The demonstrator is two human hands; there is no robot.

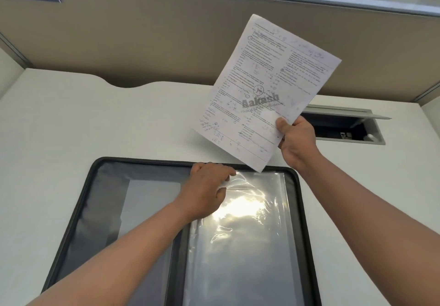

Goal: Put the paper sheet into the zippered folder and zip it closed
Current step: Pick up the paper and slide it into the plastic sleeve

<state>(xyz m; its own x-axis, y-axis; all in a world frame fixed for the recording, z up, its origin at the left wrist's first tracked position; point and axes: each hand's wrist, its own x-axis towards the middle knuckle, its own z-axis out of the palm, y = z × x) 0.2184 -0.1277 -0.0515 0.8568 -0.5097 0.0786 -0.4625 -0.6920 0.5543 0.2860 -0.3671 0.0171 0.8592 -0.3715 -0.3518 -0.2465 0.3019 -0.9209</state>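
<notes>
A dark zippered folder [78, 210] lies open flat on the white desk, its zipper track running round the rim. Clear plastic sleeves [250, 222] fill its right half and glare under the light. My left hand [207, 186] pinches the top left corner of the upper sleeve and lifts it slightly. My right hand [296, 141] holds a printed paper sheet [266, 84] by its lower right corner, tilted in the air above the folder's far edge. The sheet's bottom corner hangs just over the top of the sleeves.
The white desk [71, 120] is bounded at the back by a beige partition wall [166, 39]. An open cable box [345, 127] with a raised lid is set into the desk at the right. A plant stands beyond the partition at top right.
</notes>
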